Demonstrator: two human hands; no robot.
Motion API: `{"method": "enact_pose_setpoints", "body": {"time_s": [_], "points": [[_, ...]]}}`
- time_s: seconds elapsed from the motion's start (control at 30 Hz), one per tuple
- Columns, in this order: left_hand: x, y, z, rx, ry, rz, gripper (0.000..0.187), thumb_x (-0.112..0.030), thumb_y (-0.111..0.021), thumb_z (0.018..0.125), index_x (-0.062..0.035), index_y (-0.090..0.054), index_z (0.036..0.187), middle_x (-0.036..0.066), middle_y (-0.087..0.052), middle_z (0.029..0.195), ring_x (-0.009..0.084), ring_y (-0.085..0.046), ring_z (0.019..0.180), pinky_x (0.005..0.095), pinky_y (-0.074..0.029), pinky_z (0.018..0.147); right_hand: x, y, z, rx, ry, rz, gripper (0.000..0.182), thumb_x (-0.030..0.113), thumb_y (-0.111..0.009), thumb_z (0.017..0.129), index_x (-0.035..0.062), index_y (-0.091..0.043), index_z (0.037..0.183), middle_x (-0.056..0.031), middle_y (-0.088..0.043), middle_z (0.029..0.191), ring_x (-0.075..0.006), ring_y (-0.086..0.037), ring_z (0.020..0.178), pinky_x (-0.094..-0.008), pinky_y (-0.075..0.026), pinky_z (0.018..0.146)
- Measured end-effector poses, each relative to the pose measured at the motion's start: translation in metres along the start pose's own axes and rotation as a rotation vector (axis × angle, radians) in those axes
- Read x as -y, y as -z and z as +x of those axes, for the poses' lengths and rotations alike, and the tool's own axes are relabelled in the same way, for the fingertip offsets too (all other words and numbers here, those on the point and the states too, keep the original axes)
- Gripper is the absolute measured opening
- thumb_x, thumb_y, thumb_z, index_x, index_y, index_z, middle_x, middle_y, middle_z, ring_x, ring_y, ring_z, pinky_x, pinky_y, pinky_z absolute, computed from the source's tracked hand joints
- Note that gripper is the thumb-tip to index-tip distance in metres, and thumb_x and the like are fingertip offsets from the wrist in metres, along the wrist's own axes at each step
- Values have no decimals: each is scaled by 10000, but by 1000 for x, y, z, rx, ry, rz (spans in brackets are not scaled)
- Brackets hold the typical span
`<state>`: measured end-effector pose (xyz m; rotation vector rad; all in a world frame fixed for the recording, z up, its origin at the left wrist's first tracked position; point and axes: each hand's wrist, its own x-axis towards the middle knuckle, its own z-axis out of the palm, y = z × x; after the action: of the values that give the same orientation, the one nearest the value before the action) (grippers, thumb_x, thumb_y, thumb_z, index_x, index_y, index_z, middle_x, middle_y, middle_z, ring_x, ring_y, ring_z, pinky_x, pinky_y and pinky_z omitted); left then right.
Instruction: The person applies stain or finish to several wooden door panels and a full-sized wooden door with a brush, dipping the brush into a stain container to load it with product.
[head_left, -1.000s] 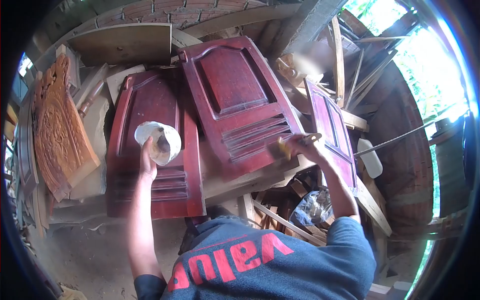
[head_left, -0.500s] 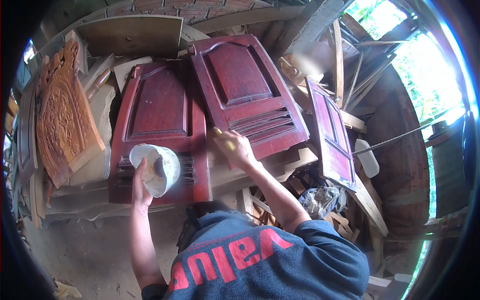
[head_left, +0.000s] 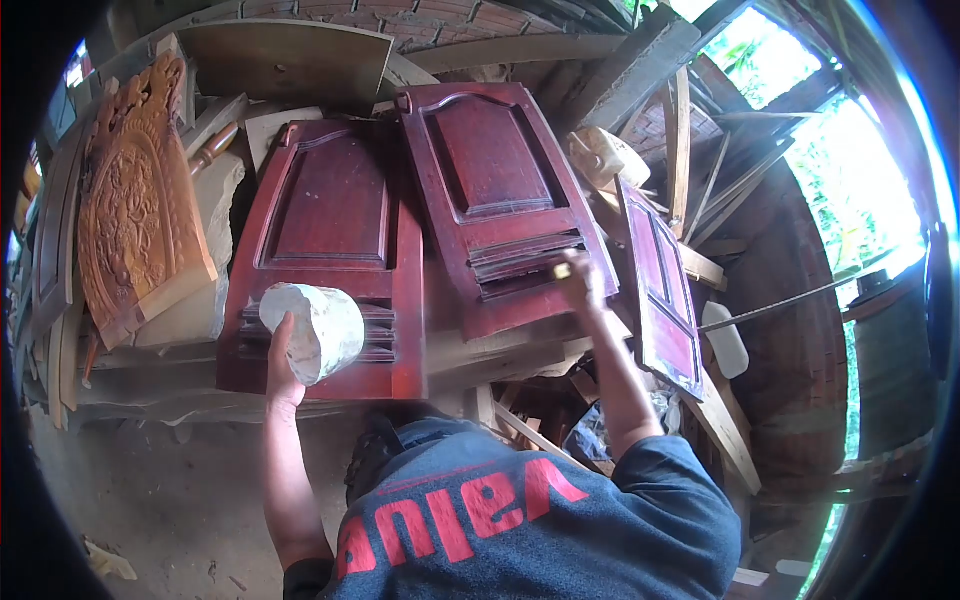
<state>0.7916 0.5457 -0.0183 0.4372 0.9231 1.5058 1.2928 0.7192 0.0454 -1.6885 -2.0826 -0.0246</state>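
Note:
My left hand (head_left: 284, 368) holds a whitish, stained bowl (head_left: 328, 334), tilted, over the lower slats of the left dark red door panel (head_left: 330, 215). My right hand (head_left: 586, 284) is closed around a small tool with a yellowish handle (head_left: 563, 271); its working end is blurred. That hand is at the lower right part of the second red door panel (head_left: 495, 165), beside its slats (head_left: 520, 262). Whether the tool touches the wood cannot be made out. The second panel lies slanted and its left edge overlaps the first.
A carved wooden panel (head_left: 135, 215) leans at the left. A smaller red panel (head_left: 665, 290) stands tilted at the right, near a pale plastic container (head_left: 607, 158). Behind are a flat brown board (head_left: 285, 62) and a thick beam (head_left: 640, 75). Wood scraps lie below.
My right hand has moved right, from the second panel's lower left edge to its lower right side. The bowl in my left hand has turned, so its inside is less visible. The view has shifted slightly.

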Motion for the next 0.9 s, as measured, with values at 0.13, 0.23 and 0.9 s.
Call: {"method": "enact_pose_setpoints", "body": {"time_s": [0.13, 0.23, 0.9], "points": [[6, 9, 4, -52, -30, 33, 611, -422, -592, 916, -60, -432, 1383, 61, -511, 1330, 192, -485, 1247, 380, -391, 1048, 151, -12, -46, 174, 255, 313, 225, 105, -723, 735, 99, -693, 958, -130, -659, 915, -335, -633, 918, -423, -515, 841], [-16, -15, -4, -6, 68, -66, 620, -426, -594, 908, -62, -432, 1383, 60, -519, 1321, 199, -491, 1240, 391, -393, 1044, 181, 12, -43, 467, -60, 745, 207, 147, -677, 862, 41, -677, 1041, -125, -686, 907, -262, -682, 815, -362, -551, 730], [-20, -8, 6, -1, 72, -1, 597, -413, -567, 924, -36, -436, 1369, 75, -534, 1294, 200, -511, 1209, 373, -396, 1032, 166, -43, 23, 118, 272, 106, 215, 177, -700, 762, 83, -642, 947, -135, -635, 906, -280, -639, 879, -396, -533, 724]]}}
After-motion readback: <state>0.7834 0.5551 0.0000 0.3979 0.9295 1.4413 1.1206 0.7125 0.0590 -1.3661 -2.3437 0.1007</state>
